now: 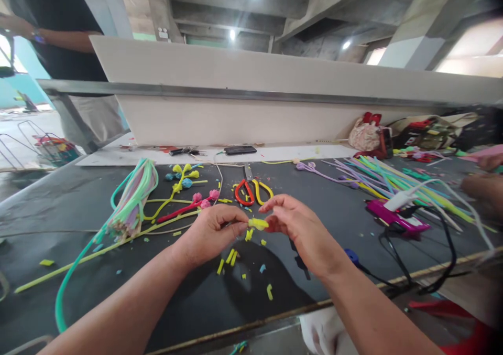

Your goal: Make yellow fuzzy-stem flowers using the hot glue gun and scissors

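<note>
A short yellow pipe-cleaner piece (258, 223) is held above the dark table between my two hands. My left hand (214, 232) pinches its left end between thumb and forefinger. At the right end, the curled fingers of my right hand (293, 226) close on the piece. Just beyond lie scissors (254, 191) with one red and one yellow handle. Cut yellow bits (231, 258) are scattered on the table below. To the left are a yellow stem with small yellow and blue balls (176, 187) and a red stem with pink balls (192, 205).
A bundle of pipe cleaners (135, 200) lies left, more loose ones (377, 176) right. A magenta power strip (396, 218) with cables sits near the right edge. A phone (239, 150) lies by the white partition (236, 119). One person stands back left; another's hand (483, 190) is far right.
</note>
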Demonstrator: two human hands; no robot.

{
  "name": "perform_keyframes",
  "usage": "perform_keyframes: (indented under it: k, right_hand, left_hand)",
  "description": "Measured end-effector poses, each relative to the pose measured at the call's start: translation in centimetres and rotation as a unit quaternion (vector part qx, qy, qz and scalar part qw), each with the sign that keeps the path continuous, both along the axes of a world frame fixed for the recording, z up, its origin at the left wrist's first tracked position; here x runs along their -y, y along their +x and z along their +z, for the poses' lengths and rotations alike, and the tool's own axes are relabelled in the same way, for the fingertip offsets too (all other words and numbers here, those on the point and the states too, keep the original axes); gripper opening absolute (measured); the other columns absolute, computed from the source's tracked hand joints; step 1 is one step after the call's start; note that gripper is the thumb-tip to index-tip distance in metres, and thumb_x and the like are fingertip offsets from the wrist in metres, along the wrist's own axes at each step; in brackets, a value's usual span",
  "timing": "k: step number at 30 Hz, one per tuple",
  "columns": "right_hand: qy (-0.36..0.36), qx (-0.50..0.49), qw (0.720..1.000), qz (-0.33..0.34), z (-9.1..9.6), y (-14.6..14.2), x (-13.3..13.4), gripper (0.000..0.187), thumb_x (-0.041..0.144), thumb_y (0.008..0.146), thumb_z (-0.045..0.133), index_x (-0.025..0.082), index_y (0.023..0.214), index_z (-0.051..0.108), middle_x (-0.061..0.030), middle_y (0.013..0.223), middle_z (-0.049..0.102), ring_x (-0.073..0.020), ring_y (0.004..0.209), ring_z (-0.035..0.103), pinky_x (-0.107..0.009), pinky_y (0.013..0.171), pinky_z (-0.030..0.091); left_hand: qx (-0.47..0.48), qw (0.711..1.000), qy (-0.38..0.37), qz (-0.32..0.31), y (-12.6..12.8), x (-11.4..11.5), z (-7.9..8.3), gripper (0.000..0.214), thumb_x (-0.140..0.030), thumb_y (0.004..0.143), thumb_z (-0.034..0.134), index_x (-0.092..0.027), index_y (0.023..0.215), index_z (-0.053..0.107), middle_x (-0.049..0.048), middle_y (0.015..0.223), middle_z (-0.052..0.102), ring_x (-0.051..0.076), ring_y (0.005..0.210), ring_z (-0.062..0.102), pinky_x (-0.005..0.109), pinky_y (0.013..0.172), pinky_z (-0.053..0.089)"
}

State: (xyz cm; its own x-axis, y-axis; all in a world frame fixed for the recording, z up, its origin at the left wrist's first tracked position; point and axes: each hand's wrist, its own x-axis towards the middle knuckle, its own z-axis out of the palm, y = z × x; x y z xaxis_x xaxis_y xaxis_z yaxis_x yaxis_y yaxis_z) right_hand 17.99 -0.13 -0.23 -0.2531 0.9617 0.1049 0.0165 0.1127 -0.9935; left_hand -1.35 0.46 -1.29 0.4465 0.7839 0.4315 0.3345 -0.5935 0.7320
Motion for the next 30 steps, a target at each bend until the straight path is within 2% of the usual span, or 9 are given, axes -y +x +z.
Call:
perform_keyframes:
  k: [4,8,14,17,20,22,24,27,30]
  right_hand:
    - [0.015,-0.006,0.996,-0.091,-0.2,0.4,-0.6,0.025,0.044,0.083,0.051,0.02,0.088,0.056,-0.0019,0.087,0.06,-0.0123,0.068,0.056,-0.028,0.068,0.047]
    - [0.031,0.11,0.984,-0.135,-0.5,-0.3,-1.0,0.017,0.034,0.079,0.051,0.019,0.085,0.055,0.0007,0.073,0.057,-0.012,0.061,0.053,-0.026,0.061,0.045]
    - [0.062,0.175,0.977,-0.103,-0.4,-1.1,-1.4,0.009,0.026,0.076,0.05,0.02,0.08,0.054,0.0037,0.062,0.052,-0.0131,0.058,0.051,-0.026,0.057,0.042]
    - [0.094,0.218,0.969,-0.074,-1.2,-1.4,-1.4,0.006,0.019,0.074,0.05,0.02,0.077,0.055,0.0025,0.065,0.055,-0.0138,0.06,0.052,-0.026,0.058,0.041]
    - [0.136,0.262,0.955,-0.02,-2.2,-2.1,-0.8,0.013,0.009,0.069,0.052,0.02,0.071,0.06,-0.0001,0.071,0.059,-0.0157,0.068,0.055,-0.027,0.065,0.04]
    - [0.17,0.298,0.939,0.03,-2.7,-2.8,-0.2,0.018,0.007,0.067,0.055,0.02,0.075,0.064,-0.0022,0.082,0.062,-0.0171,0.078,0.057,-0.028,0.071,0.04]
    - [0.206,0.362,0.906,0.08,-3.2,-3.4,0.3,0.02,0.008,0.069,0.057,0.021,0.082,0.066,-0.0037,0.092,0.063,-0.0182,0.087,0.058,-0.027,0.076,0.039]
    - [0.227,0.437,0.862,0.115,-3.6,-4.1,0.4,0.014,0.012,0.075,0.056,0.021,0.079,0.066,-0.004,0.092,0.063,-0.0175,0.085,0.058,-0.027,0.074,0.038]
    - [0.21,0.449,0.862,0.107,-3.8,-4.3,0.1,0.011,0.012,0.077,0.056,0.02,0.073,0.063,-0.0031,0.088,0.063,-0.0159,0.077,0.059,-0.026,0.07,0.037]
  left_hand:
    - [0.013,0.997,-0.074,0.015,-0.4,-0.5,-0.1,0.015,-0.021,0.083,0.052,-0.015,0.072,0.062,-0.002,0.067,0.057,0.009,0.062,0.048,0.019,0.059,0.037]
    - [0.044,0.991,-0.122,0.024,-0.8,-1.2,0.1,0.026,-0.03,0.085,0.05,-0.014,0.067,0.057,-0.0009,0.066,0.053,0.01,0.064,0.045,0.021,0.062,0.035]
    - [0.154,0.963,-0.219,0.033,-0.1,-1.6,1.1,0.033,-0.043,0.081,0.056,-0.015,0.065,0.052,-0.0043,0.058,0.043,0.006,0.049,0.031,0.02,0.048,0.024]
    - [0.206,0.936,-0.283,0.037,0.4,-1.7,1.4,0.033,-0.045,0.075,0.062,-0.015,0.067,0.052,-0.0069,0.054,0.038,0.004,0.043,0.024,0.019,0.043,0.016]
    - [0.251,0.916,-0.309,0.053,0.1,-2.1,1.3,0.033,-0.044,0.073,0.065,-0.015,0.066,0.051,-0.0072,0.054,0.039,0.003,0.041,0.022,0.018,0.041,0.013]
    - [0.268,0.909,-0.314,0.061,-0.4,-2.4,1.0,0.034,-0.044,0.073,0.065,-0.014,0.065,0.051,-0.0069,0.055,0.04,0.002,0.041,0.022,0.017,0.04,0.013]
    - [0.277,0.905,-0.316,0.062,-0.9,-2.5,0.5,0.034,-0.044,0.073,0.065,-0.014,0.066,0.052,-0.0069,0.055,0.039,0.002,0.041,0.021,0.017,0.039,0.013]
    - [0.289,0.897,-0.329,0.056,-1.6,-2.5,-0.2,0.033,-0.043,0.073,0.066,-0.013,0.068,0.055,-0.0072,0.054,0.038,0.001,0.04,0.02,0.016,0.038,0.011]
    - [0.299,0.889,-0.343,0.051,-2.0,-2.4,-0.6,0.032,-0.042,0.074,0.066,-0.012,0.07,0.056,-0.0076,0.052,0.037,0.001,0.039,0.019,0.016,0.038,0.01]
